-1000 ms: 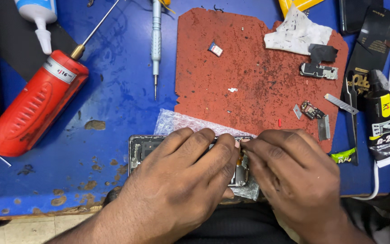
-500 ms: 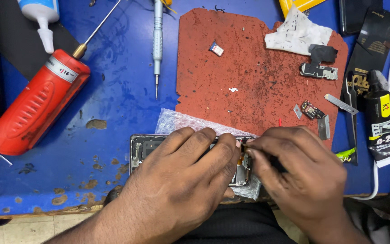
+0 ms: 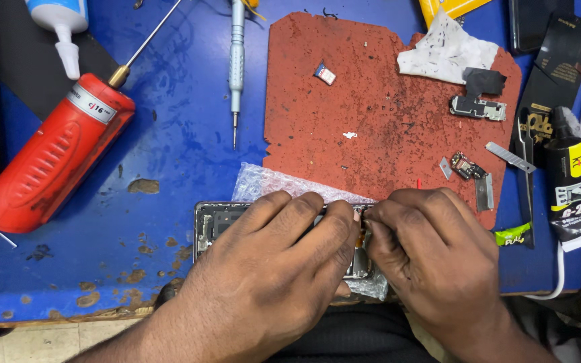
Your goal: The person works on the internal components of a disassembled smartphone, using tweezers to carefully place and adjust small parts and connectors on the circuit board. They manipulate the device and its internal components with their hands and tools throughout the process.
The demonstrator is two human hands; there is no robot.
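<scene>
An opened phone body (image 3: 213, 222) lies on bubble wrap (image 3: 263, 183) at the near edge of the blue worktable (image 3: 169, 154). My left hand (image 3: 270, 262) lies flat over most of it, fingers pressing on the frame. My right hand (image 3: 432, 255) is bunched at the phone's right end, fingertips pinched at a small orange part (image 3: 359, 236) inside. Whether a tool is in that hand is hidden.
A red mat (image 3: 371, 101) holds small phone parts (image 3: 477, 107) and a white tissue (image 3: 446, 54). A red-handled screwdriver (image 3: 55, 154) lies at left, a thin precision screwdriver (image 3: 237, 60) in the middle, a black glue tube (image 3: 571, 188) and tweezers (image 3: 524, 181) at right.
Both hands stay on the phone. My right hand's fingers have shifted slightly at the phone's right end.
</scene>
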